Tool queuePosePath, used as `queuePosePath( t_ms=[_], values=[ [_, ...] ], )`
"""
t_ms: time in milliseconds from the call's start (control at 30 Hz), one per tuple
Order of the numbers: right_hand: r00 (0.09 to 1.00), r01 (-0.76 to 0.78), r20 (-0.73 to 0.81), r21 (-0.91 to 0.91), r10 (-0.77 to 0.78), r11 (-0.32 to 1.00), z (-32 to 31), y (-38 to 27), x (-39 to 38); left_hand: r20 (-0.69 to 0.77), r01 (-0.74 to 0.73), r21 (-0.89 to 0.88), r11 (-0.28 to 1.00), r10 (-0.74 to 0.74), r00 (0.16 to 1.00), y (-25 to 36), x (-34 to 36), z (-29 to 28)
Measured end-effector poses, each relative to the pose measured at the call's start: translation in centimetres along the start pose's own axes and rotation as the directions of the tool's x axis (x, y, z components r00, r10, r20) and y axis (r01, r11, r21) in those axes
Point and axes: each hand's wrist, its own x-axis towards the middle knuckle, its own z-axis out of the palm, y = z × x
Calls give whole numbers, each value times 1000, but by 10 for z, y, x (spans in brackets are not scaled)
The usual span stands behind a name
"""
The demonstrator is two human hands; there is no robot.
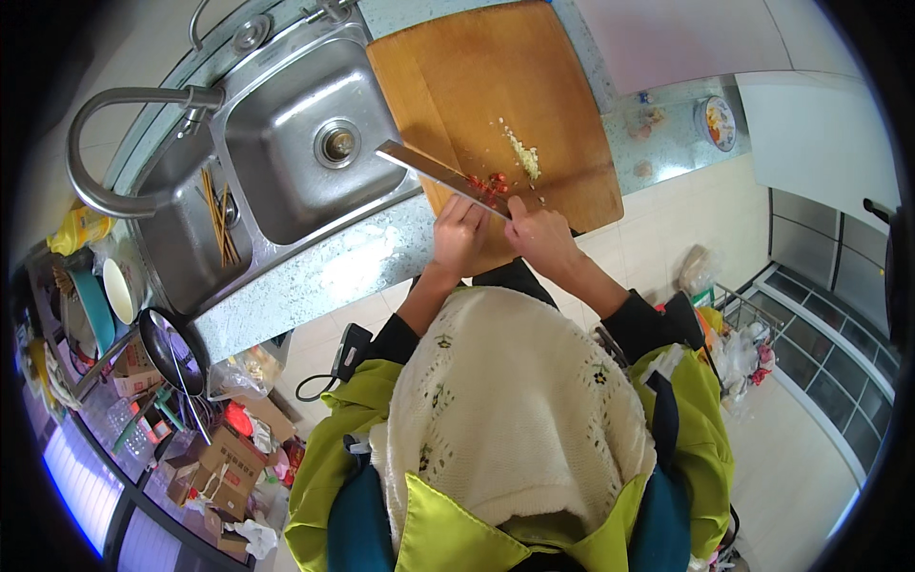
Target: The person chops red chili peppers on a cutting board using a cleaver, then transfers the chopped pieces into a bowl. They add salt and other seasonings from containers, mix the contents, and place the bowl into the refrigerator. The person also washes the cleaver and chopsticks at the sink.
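Note:
A wide cleaver (pixel 415 161) lies slanted across the wooden cutting board (pixel 481 71), with my right hand (pixel 541 236) closed on its handle end. My left hand (pixel 457 231) has its fingers curled beside the blade's near edge; what they hold, if anything, is hidden. Chopped red pieces (pixel 496 185) sit just beyond the blade. A line of pale minced bits (pixel 527 160) lies on the board to their right.
At left is a double steel sink (pixel 272 133) with faucet (pixel 129 95) and chopsticks (pixel 219 219). A black pan (pixel 172 353) and white bowl (pixel 124 286) stand left. Boxes (pixel 229 458) clutter the lower left. A round container (pixel 720 124) sits right of the board.

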Motion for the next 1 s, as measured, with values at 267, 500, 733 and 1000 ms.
queuePosePath(
  t_ms=[267, 500, 733, 1000],
  values=[
    [997, -56, 63, 23, 54, 998, -30, 3, -26, -35, 49, -13, 999, -49, 998, -3, 3, 0],
    [1000, -29, 7, -4, 29, 1000, -7, -2, -7, -4, 63, -21, 998, -63, 998, -2, -1, -2],
    [983, 68, -169, -4, -68, 998, -10, 5, -3, 0, 20, -2, 1000, -20, 1000, 1, 1, -7],
    [1000, -5, 14, -23, 5, 1000, -10, -3, -7, 10, 61, -8, 998, -61, 998, -1, -1, -5]
  ],
)
